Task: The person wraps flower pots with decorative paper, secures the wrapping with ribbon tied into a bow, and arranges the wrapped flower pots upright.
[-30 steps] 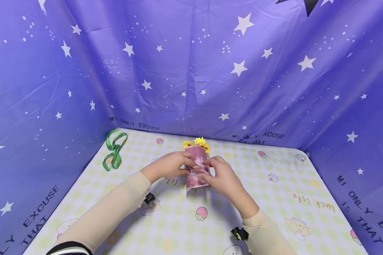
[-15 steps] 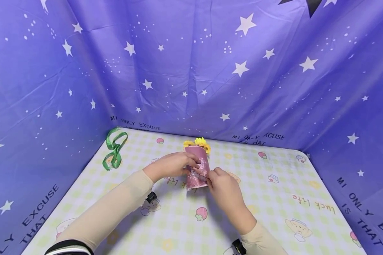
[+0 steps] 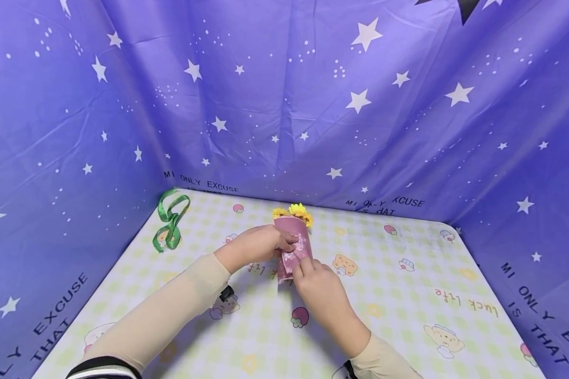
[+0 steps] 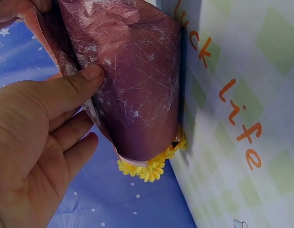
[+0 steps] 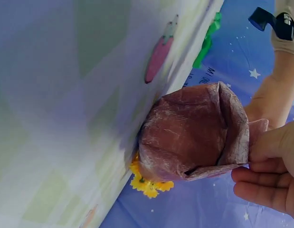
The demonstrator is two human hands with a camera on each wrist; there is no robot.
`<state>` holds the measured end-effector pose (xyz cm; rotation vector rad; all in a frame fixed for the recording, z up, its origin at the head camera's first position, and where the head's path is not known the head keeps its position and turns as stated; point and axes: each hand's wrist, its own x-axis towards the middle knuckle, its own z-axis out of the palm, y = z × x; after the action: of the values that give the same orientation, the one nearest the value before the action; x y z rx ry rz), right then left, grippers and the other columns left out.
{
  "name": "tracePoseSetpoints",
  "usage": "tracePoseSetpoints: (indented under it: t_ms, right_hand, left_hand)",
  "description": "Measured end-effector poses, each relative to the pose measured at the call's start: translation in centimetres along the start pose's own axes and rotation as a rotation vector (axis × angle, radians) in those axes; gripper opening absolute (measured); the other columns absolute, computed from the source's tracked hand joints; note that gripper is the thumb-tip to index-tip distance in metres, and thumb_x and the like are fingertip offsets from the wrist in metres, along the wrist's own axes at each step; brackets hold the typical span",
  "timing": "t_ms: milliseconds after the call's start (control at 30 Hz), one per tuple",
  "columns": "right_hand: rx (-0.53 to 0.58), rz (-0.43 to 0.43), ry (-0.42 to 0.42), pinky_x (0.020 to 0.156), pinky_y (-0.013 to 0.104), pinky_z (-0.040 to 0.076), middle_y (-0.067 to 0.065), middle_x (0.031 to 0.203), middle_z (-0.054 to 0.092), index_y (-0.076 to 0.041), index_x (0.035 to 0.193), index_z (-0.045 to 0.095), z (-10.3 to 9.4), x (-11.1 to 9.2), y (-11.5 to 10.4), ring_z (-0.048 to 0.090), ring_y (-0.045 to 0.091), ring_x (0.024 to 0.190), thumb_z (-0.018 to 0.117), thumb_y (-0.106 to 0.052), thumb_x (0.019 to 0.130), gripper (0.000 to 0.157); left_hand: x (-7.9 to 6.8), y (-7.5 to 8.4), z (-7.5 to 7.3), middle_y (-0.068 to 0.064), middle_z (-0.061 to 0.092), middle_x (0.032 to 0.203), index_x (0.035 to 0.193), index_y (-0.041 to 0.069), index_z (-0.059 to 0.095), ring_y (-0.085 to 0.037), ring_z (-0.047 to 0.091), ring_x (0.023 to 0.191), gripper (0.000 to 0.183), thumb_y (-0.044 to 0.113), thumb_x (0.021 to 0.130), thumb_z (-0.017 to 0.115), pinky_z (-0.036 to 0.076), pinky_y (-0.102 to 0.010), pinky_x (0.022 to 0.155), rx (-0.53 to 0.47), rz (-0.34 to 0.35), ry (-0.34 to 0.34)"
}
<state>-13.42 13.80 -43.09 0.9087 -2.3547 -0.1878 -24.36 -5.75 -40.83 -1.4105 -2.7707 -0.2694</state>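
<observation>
A crinkled mauve-pink sheet of wrapping paper (image 3: 292,227) is rolled round a bunch of yellow flowers (image 3: 297,211), whose heads poke out at the far end. The bundle lies on the table. My left hand (image 3: 257,243) pinches the paper's overlapping edge from the left, thumb on top, as the left wrist view shows. Lower down, my right hand (image 3: 321,287) pinches the paper's near corner between thumb and fingers. In the right wrist view the near end of the wrap (image 5: 194,128) gapes in folds. The flower stems are hidden inside.
A green ribbon (image 3: 169,223) lies looped at the table's far left corner. The table (image 3: 408,321) has a checked cover with printed cartoons. Purple star-printed curtains (image 3: 284,105) enclose its back and sides.
My right hand has moved left and slightly toward me, drawing the paper's edge leftward across the bundle's front. The left hand stays on the wrap, and the flowers hardly move.
</observation>
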Motion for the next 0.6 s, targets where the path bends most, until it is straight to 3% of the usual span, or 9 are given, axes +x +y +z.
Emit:
tracePoseSetpoints:
  t_ms: [100, 233, 333, 467, 600]
  right_hand:
    - [0.104, 0.067, -0.041, 0.056, 0.029, 0.053, 0.007, 0.083, 0.057, -0.002, 0.088, 0.066, -0.6, 0.1, 0.0, 0.059, 0.018, 0.068, 0.079, 0.0, 0.081, 0.015]
    - [0.326, 0.314, -0.133, 0.056, 0.031, 0.052, 0.002, 0.078, 0.059, -0.008, 0.084, 0.064, -1.6, 0.1, 1.0, 0.057, 0.015, 0.065, 0.083, -0.008, 0.082, 0.019]
    - [0.32, 0.445, -0.244, 0.054, 0.035, 0.05, 0.002, 0.07, 0.057, -0.009, 0.077, 0.06, -1.6, -0.1, 2.1, 0.055, 0.016, 0.061, 0.088, -0.021, 0.078, 0.03]
    - [0.214, 0.416, -0.342, 0.048, 0.039, 0.05, 0.003, 0.062, 0.056, -0.009, 0.068, 0.06, -0.1, -1.0, 2.8, 0.054, 0.019, 0.054, 0.086, -0.028, 0.081, 0.035]
    - [0.169, 0.37, -0.305, 0.042, 0.037, 0.049, 0.002, 0.057, 0.056, -0.009, 0.063, 0.06, 1.2, -1.6, 2.8, 0.054, 0.017, 0.049, 0.078, -0.019, 0.085, 0.031]
  left_hand:
    - [-0.1, -0.1, 0.0, 0.003, 0.064, 0.14, 0.119, 0.018, 0.076, -0.02, 0.067, 0.121, 0.03, 0.014, 0.089, 0.079, 0.053, -0.032, 0.103, 0.007, 0.019, -0.006]
    - [-0.1, -0.3, 0.3, 0.004, 0.061, 0.143, 0.122, 0.018, 0.074, -0.02, 0.065, 0.124, 0.031, 0.014, 0.091, 0.077, 0.052, -0.031, 0.105, -0.012, 0.037, -0.015]
    - [-0.1, -0.5, 0.5, 0.004, 0.06, 0.144, 0.124, 0.018, 0.073, -0.019, 0.063, 0.127, 0.032, 0.013, 0.093, 0.076, 0.05, -0.03, 0.106, -0.041, 0.023, -0.017]
    - [-0.1, -0.7, 0.6, 0.004, 0.059, 0.144, 0.125, 0.017, 0.072, -0.018, 0.061, 0.129, 0.032, 0.011, 0.093, 0.075, 0.048, -0.03, 0.108, -0.072, 0.008, -0.019]
    - [-0.1, -0.7, 0.6, 0.004, 0.059, 0.144, 0.125, 0.017, 0.072, -0.02, 0.062, 0.127, 0.033, 0.008, 0.093, 0.074, 0.049, -0.031, 0.107, -0.073, 0.026, -0.017]
